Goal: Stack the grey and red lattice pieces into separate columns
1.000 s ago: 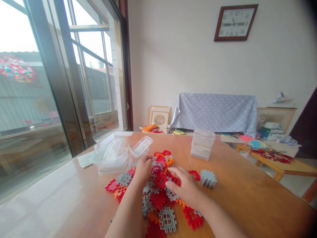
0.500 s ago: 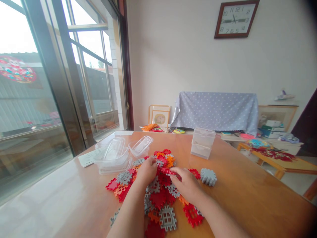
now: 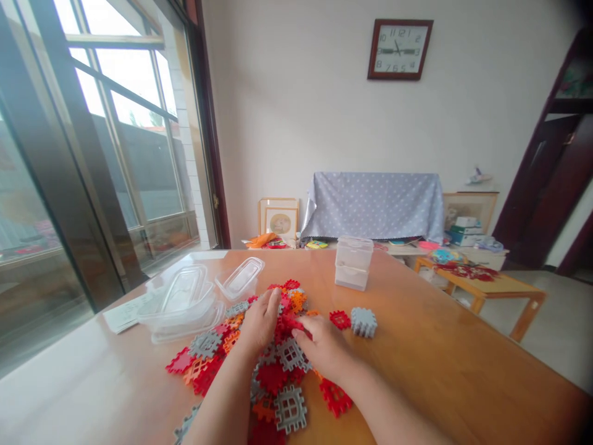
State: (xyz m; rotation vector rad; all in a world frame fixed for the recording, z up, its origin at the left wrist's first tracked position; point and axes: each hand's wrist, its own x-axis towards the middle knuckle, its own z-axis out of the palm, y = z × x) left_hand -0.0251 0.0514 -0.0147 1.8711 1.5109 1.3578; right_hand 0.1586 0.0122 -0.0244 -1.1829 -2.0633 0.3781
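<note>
A pile of red, orange and grey toothed plastic tiles lies on the wooden table, with a grey window tile [image 3: 291,409] at its near side. My left hand [image 3: 260,321] rests over the far part of the pile, fingers close together; what lies under them is hidden. My right hand [image 3: 322,343] pinches a red tile [image 3: 291,322] between thumb and fingers, just right of my left hand. To the right of the pile are a single red tile [image 3: 340,319] and a stack of grey tiles [image 3: 364,322].
Clear plastic containers [image 3: 183,303] lie at the left of the table [image 3: 417,371], over a paper sheet [image 3: 121,314]. A lidded clear box [image 3: 353,264] stands at the back. A low yellow table [image 3: 504,285] is beyond the right edge.
The view has turned to the right, so things appear shifted left. My left hand has flattened over the pile. My right hand keeps its pinch on a red tile, now nearer my left hand.
</note>
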